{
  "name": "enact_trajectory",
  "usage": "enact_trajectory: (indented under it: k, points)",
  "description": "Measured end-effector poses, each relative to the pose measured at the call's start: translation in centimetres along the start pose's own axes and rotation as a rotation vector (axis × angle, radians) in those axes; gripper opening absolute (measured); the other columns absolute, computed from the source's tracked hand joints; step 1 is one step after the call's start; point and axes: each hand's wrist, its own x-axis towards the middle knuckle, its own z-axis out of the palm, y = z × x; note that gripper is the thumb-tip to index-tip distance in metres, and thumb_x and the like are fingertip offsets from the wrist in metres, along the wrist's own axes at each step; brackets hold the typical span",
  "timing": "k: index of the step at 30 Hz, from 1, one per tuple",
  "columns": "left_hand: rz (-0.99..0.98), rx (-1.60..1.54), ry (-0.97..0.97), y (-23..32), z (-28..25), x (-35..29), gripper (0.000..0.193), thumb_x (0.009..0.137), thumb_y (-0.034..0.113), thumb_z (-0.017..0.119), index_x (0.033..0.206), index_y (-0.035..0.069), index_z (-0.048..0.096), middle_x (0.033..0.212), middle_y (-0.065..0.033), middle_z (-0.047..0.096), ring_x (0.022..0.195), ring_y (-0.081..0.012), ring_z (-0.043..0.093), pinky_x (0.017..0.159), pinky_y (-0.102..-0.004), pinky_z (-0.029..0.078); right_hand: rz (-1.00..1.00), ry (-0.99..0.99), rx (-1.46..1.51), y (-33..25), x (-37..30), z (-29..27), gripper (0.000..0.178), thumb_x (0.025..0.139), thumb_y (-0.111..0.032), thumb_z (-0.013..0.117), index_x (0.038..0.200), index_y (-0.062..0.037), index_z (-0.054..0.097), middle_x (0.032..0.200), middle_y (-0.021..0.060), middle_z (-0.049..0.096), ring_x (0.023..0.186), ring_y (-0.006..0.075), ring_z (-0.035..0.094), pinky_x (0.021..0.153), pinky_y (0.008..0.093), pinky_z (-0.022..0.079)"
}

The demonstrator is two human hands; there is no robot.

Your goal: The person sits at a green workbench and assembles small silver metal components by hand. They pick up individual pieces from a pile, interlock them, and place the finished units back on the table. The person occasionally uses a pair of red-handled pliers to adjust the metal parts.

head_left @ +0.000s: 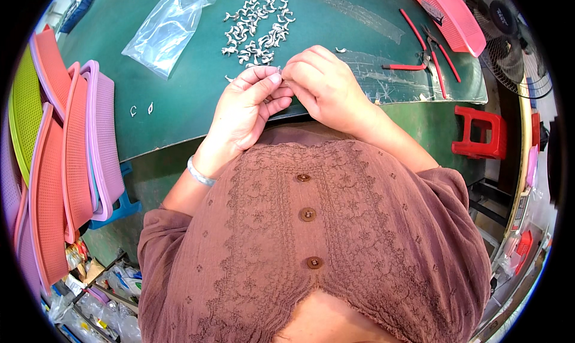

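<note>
Brown embroidered cloth of a buttoned shirt [278, 223] lies nearest the head camera. Beyond it, the left hand [247, 103] pinches thumb and forefinger together; the right hand's [326, 87] curled fingers meet them, what they grip too hidden to tell. Small curved metal pieces [265, 42] lie heaped just beyond on the green table [179, 106].

From here I can read no lettering; the pale marks [502, 13] on the dark fan hub [503, 24] are too small.
</note>
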Motion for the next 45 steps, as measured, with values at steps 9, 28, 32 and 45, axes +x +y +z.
enact_trajectory:
  k: [9, 28, 32, 45]
  points:
    - [0.065, 0.042, -0.014, -0.5, 0.0, -0.1, 0.009, 0.085, 0.006, 0.054, 0.093, 0.002, 0.054, 0.086, -0.0082, 0.06, 0.076, -0.0156, 0.061, 0.071, -0.0267, 0.052, 0.439, 0.079, 0.531, -0.7, -0.3, 0.2, 0.013, 0.075, 0.0, 0.059, 0.088, 0.0004, 0.055, 0.077, 0.0082, 0.059, 0.072, 0.0158, 0.059, 0.065, 0.026, 0.048]
    - [-0.005, 0.072, -0.021, -0.2, -0.2, -0.7, 0.017, 0.086, 0.004, 0.049, 0.102, -0.002, 0.053, 0.091, -0.0096, 0.059, 0.079, -0.0159, 0.06, 0.071, -0.0258, 0.051, 0.28, 0.139, 0.296, -0.7, -0.3, 0.8, 0.023, 0.07, 0.004, 0.058, 0.091, -0.0017, 0.054, 0.081, 0.0096, 0.057, 0.074, 0.0216, 0.058, 0.066, 0.0298, 0.047]
    - [-0.014, 0.067, -0.039, -0.1, -0.1, -0.7, 0.018, 0.086, 0.004, 0.049, 0.103, -0.002, 0.052, 0.09, -0.0093, 0.06, 0.077, -0.015, 0.06, 0.069, -0.0241, 0.051, 0.316, 0.087, 0.361, -0.7, -0.4, 0.5, 0.023, 0.073, 0.005, 0.056, 0.096, -0.0013, 0.054, 0.085, 0.0075, 0.058, 0.078, 0.0156, 0.058, 0.07, 0.0261, 0.047]
    - [-0.059, -0.167, -0.095, 0.0, -0.7, -0.8, 0.02, 0.085, 0.002, 0.051, 0.105, -0.004, 0.051, 0.088, -0.0121, 0.06, 0.076, -0.0168, 0.061, 0.067, -0.0243, 0.053, 0.425, 0.081, 0.533, -0.9, -0.8, 0.3, 0.021, 0.08, 0.003, 0.053, 0.1, 0.0003, 0.054, 0.09, 0.0058, 0.058, 0.085, 0.0122, 0.057, 0.074, 0.0246, 0.046]
